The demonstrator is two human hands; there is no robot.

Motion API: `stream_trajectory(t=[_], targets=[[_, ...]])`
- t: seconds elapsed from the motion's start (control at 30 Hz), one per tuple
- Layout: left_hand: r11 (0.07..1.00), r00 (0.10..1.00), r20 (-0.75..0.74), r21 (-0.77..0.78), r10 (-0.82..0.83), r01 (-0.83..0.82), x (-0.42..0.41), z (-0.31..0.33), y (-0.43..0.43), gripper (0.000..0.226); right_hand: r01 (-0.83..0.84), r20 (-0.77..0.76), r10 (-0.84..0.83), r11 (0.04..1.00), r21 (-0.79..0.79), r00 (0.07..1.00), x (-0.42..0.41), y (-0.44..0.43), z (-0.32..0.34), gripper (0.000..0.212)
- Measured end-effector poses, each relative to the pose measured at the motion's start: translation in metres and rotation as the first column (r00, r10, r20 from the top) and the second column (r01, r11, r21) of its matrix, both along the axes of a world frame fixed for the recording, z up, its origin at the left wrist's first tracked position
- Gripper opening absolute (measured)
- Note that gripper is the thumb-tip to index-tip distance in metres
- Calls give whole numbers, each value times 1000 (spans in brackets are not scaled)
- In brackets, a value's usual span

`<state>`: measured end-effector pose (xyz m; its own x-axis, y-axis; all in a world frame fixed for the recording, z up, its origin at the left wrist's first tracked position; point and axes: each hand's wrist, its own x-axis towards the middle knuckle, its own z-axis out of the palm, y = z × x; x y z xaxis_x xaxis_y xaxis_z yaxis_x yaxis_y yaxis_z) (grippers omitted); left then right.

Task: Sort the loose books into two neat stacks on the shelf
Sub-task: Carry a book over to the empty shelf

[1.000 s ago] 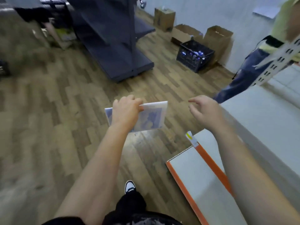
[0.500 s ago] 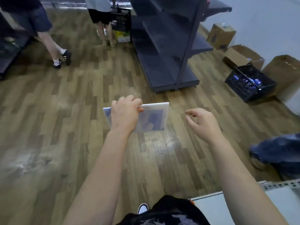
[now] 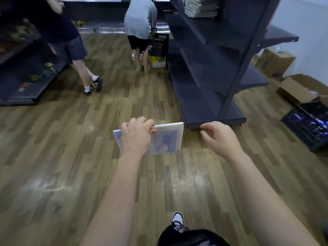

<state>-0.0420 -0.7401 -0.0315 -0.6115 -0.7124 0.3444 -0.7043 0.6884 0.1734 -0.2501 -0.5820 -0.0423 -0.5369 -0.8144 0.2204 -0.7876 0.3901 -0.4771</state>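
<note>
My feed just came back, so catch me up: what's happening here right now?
The person's left hand grips a thin blue-and-white book by its top edge, above the wooden floor. The right hand hangs beside it, loosely curled and holding nothing. A dark shelf unit stands ahead to the right, with what looks like a pile of books on an upper shelf. The held book is not yet shelved.

The view has swung left: the white board with the orange edge and the bystander in jeans have dropped out of sight. The dark shelf unit [image 3: 204,73] now stands close ahead, with a pile of books [image 3: 200,6] showing on top. A person in a grey top [image 3: 140,20] and a person in dark shorts [image 3: 74,45] have come into view, and the black crate [image 3: 308,125] has slid to the right edge.
</note>
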Motion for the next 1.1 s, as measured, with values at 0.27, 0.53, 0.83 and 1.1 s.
stream_trajectory(t=[0.27,0.53,0.83,1.1], targets=[[995,994,-31,14,103,-103,-63,14,-121,17,-123,-21,124,992,26,992,-85,-135,9,22],[986,987,1,51,158,-158,-103,-1,-250,15,-220,-8,221,973,73,975,-132,-286,-6,24],[997,997,6,17,78,-79,-172,17,-453,16,-162,21,161,986,43,987,-189,-474,3,25],[998,997,42,-3,-60,60,-272,33,-582,18,-5,40,5,1000,11,999,-265,-570,19,25]])
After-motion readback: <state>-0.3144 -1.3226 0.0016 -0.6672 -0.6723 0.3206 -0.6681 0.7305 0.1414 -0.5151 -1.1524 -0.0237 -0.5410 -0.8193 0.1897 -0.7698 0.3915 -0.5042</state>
